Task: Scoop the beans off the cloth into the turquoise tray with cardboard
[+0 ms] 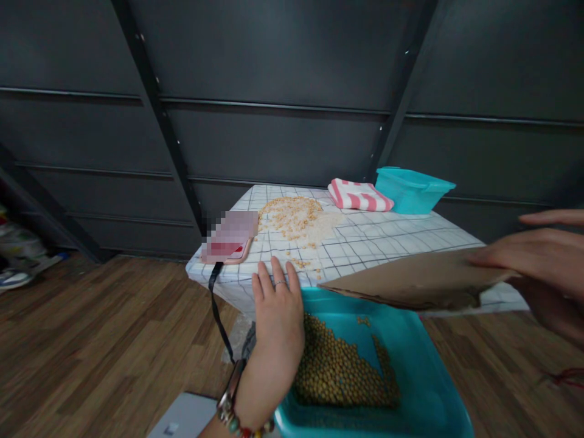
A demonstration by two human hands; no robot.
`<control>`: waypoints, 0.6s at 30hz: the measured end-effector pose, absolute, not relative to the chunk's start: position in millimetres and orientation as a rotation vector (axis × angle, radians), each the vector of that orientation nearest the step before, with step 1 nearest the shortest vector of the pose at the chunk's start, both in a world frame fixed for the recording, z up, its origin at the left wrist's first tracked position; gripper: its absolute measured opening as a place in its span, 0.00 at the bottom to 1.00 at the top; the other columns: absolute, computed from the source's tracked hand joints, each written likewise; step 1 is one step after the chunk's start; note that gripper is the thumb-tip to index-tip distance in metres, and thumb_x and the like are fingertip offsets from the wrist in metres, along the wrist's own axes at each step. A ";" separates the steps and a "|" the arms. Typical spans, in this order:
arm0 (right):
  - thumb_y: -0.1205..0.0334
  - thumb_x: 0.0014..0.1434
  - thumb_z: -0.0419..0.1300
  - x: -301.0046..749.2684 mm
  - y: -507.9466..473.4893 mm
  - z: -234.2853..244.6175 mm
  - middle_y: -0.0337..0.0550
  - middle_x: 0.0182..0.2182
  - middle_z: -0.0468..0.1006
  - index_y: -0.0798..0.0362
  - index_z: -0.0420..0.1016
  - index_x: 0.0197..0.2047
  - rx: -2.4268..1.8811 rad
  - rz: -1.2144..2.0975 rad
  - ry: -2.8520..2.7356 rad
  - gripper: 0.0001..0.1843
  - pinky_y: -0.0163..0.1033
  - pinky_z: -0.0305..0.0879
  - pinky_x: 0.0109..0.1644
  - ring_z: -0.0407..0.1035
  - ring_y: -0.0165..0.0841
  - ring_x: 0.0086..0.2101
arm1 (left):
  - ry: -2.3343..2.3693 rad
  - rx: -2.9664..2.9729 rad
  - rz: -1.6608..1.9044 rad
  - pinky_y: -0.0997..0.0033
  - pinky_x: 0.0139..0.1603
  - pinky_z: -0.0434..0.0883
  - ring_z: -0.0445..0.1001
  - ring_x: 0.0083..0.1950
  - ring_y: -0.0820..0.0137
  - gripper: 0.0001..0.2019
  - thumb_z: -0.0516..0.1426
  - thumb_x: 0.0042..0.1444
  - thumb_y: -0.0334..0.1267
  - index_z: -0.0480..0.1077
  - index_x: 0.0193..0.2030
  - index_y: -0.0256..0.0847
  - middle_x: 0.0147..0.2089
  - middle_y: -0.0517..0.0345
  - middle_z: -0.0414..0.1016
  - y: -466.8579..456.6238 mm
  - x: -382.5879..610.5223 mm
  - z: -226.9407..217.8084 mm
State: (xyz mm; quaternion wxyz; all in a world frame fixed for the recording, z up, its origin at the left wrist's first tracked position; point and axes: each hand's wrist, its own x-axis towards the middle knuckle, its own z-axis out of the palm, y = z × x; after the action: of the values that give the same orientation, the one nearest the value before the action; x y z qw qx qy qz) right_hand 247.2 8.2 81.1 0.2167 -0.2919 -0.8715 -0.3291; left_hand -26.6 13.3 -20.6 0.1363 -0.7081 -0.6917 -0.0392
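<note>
My left hand (276,316) grips the far left rim of a teal plastic tub (424,389), its fingers curled over the edge against the table. The tub holds a heap of yellow-brown beans (340,371). My right hand (542,261) holds a flat piece of brown cardboard (410,281) by its right end, thumb under and fingers on top. The cardboard is tilted down toward the tub, just above its far rim. A few beans lie on the tub floor under the cardboard's edge.
A small table with a white checked cloth (365,240) carries a spill of pale beans and grains (292,216), a phone with a black strap (230,238), a folded pink striped towel (359,196) and a second teal tub (413,190). Wooden floor lies all around, with a dark wall behind.
</note>
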 end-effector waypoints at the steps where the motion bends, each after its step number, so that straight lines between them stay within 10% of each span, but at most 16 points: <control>1: 0.69 0.56 0.49 244.6 8.9 81.5 0.37 0.31 0.75 0.46 0.66 0.40 -0.813 -0.939 -2.400 0.11 0.47 0.62 0.48 0.70 0.31 0.32 | -1.990 -2.039 -0.112 0.48 0.57 0.59 0.55 0.61 0.48 0.26 0.41 0.53 0.23 0.55 0.60 0.31 0.62 0.33 0.55 13.4 -26.7 -21.5; 18: 0.75 0.55 0.48 214.2 22.8 77.6 0.40 0.31 0.75 0.51 0.64 0.40 -0.681 -1.158 -2.410 0.12 0.46 0.61 0.46 0.68 0.31 0.32 | -2.022 -2.052 -0.056 0.48 0.58 0.57 0.52 0.62 0.47 0.26 0.43 0.53 0.23 0.53 0.61 0.30 0.63 0.34 0.52 15.4 -27.6 -20.4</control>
State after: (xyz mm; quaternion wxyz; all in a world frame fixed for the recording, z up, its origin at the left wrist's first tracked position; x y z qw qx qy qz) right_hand 214.2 22.8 77.6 0.1900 -0.2424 -0.8576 -0.4119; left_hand -27.6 15.4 -20.4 0.1298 -0.7061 -0.6958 -0.0193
